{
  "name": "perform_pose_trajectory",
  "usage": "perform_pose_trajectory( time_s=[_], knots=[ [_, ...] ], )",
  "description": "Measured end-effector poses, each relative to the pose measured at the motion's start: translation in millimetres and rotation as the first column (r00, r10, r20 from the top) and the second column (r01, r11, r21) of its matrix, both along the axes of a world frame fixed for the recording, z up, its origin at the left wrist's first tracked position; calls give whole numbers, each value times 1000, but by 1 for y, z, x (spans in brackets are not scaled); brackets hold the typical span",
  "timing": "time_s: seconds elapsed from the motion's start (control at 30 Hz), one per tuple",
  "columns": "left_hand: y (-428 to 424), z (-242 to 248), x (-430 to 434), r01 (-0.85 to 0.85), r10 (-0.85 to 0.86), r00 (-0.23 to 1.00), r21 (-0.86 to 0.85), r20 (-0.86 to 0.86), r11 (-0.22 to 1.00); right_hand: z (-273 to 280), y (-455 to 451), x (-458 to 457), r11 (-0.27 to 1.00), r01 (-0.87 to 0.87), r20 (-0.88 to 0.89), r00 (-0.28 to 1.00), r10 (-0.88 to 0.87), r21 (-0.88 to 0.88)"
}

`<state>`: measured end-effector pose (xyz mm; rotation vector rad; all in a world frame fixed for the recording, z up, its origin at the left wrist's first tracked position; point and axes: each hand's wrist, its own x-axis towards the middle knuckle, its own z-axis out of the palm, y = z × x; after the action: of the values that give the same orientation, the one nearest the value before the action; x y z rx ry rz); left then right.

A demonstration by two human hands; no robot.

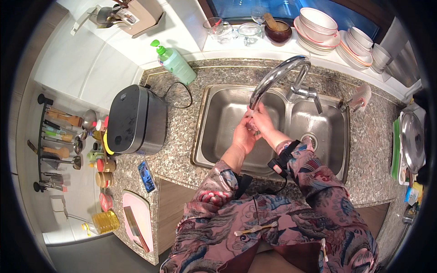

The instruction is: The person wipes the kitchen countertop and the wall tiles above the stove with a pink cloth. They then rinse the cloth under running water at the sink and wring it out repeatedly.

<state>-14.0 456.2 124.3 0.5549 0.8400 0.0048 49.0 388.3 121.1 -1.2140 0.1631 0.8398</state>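
Both hands are together over the left basin of a double stainless steel sink (218, 136), right under the spout of a chrome faucet (273, 76). My left hand (243, 136) is cupped, palm turned up. My right hand (262, 121) lies across it, fingers meeting the left ones just below the spout. Between the palms shows a wet-looking pinkish patch; whether it is a small object or skin under water cannot be made out. The fingers partly hide it. The faucet lever (315, 100) is behind the right basin.
A dark countertop appliance (136, 119) and a green pump bottle (175, 65) stand left of the sink. A phone (146, 176) lies near a pink cutting board (138, 211) bearing a knife (135, 227). Stacked bowls (315, 25) and glassware (222, 32) line the windowsill. A lidded pan (412, 141) stands right.
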Motion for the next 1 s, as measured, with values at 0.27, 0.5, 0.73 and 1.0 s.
perform_pose_trajectory(
  time_s=[0.27,0.5,0.73,1.0],
  knots=[
    [3,23,-4,-17,17,999,0,34,1000,7,2,-14,966,-246,576,780,245,-78],
    [17,16,6,-311,306,936,-1,175,951,10,-6,-10,949,-313,369,888,275,46],
    [1,22,2,105,-92,987,-88,133,991,27,-4,3,955,-202,223,942,250,-217],
    [14,11,3,0,-9,999,-185,-47,983,22,-30,-21,882,-132,854,222,471,-453]
  ],
)
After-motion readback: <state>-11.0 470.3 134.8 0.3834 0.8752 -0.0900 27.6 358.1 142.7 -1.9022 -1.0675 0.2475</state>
